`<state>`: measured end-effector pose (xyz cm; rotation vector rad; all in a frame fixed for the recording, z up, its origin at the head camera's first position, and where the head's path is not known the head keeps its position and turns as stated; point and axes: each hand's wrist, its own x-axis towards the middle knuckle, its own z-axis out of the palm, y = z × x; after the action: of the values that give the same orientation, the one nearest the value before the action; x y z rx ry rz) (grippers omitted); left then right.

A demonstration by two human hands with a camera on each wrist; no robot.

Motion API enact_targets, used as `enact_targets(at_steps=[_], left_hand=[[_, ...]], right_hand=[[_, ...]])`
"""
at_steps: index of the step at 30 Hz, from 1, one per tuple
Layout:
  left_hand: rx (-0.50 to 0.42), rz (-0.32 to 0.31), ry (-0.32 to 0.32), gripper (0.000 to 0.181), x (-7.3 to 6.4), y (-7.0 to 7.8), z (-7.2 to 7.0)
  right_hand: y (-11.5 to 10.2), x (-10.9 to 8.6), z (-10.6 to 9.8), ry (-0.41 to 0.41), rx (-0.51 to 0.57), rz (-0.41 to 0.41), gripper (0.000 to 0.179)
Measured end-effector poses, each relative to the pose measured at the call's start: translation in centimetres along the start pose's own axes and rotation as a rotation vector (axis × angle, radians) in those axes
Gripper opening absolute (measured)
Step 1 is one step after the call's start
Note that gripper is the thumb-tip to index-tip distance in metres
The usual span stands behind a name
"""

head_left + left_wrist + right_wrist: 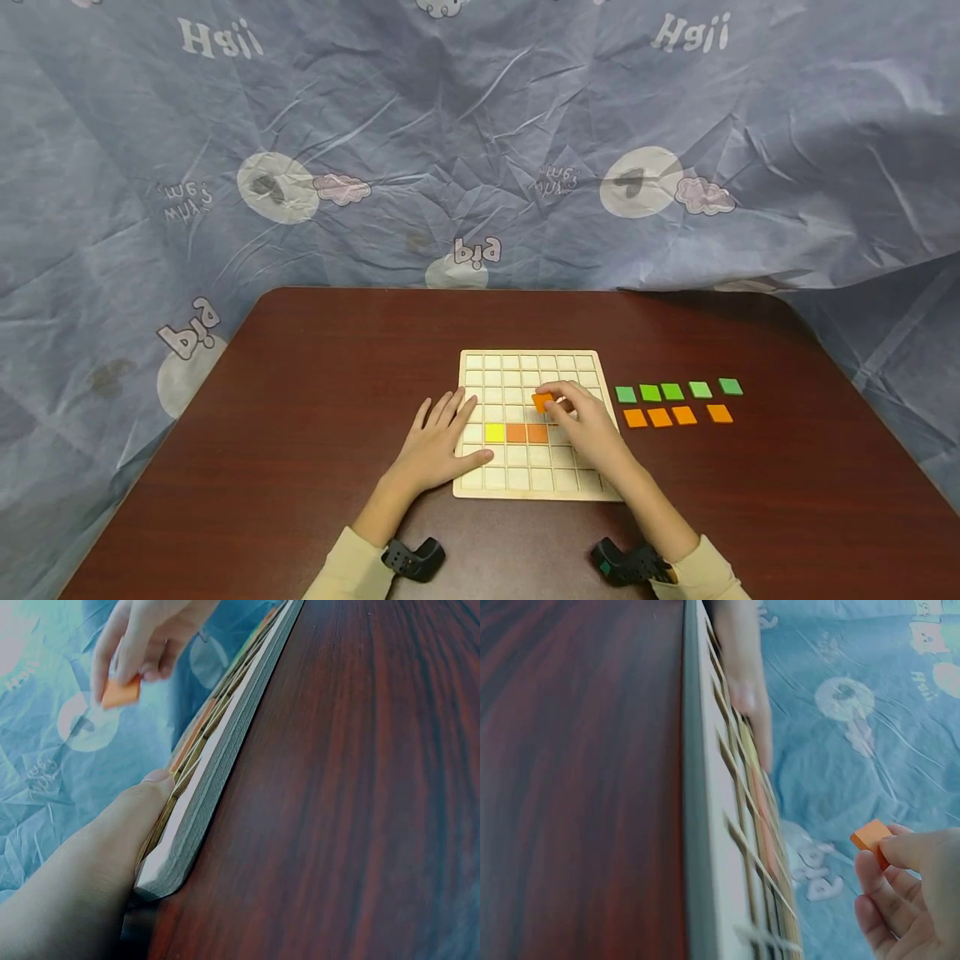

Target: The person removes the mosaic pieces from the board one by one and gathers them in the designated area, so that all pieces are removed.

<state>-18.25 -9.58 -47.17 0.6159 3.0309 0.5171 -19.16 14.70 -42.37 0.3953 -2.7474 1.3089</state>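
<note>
Orange tile (542, 403) is pinched between thumb and fingers of the right hand (583, 414); right grip narrow, tile held above the board (536, 494), not touching it per both wrist views. Left hand (431, 444) is laid over the board's left edge, fingers straight and spread, thumb on the grid; left grip wide, nothing held. In one grid row, a yellow tile (494, 432) and two darker orange tiles (527, 433) are seated side by side, yellow leftmost. Board is set flat on the dark red worktop (300, 433). To its right, two rows are laid out: five green tiles (650, 392) farther, four loose orange tiles (660, 417) nearer. Printed cloth (420, 192) is hung behind.
</note>
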Motion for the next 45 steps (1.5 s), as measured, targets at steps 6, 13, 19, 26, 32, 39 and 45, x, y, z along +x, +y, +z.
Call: enact_targets(at_steps=[6,13,19,26,32,39,45], left_hand=[[0.001,0.010,0.001,0.085,0.0,-0.1,0.3],[0.004,0.015,0.011,0.084,0.0,-0.2,0.3],[-0.003,0.015,0.007,0.084,0.1,-0.2,0.3],[-0.026,0.016,0.009,0.085,0.1,-0.2,0.3],[-0.030,0.005,-0.004,0.085,-0.1,-0.2,0.3],[-0.032,0.002,-0.011,0.085,-0.1,-0.2,0.4],[-0.014,-0.003,-0.007,0.085,0.0,-0.2,0.4]], right_hand=[[1.5,-1.2,-3.6,0.094,-0.107,-0.054,0.020],[4.6,-2.4,-7.9,0.205,-0.204,-0.001,0.021],[7.7,-3.2,-11.6,0.301,-0.256,0.054,0.022],[11.4,-4.1,-14.9,0.365,-0.304,0.178,0.028],[14.6,-4.6,-15.8,0.373,-0.299,0.261,0.031],[16.9,-4.8,-15.2,0.374,-0.308,0.343,0.036],[17.0,-4.5,-14.5,0.345,-0.345,0.328,0.042]])
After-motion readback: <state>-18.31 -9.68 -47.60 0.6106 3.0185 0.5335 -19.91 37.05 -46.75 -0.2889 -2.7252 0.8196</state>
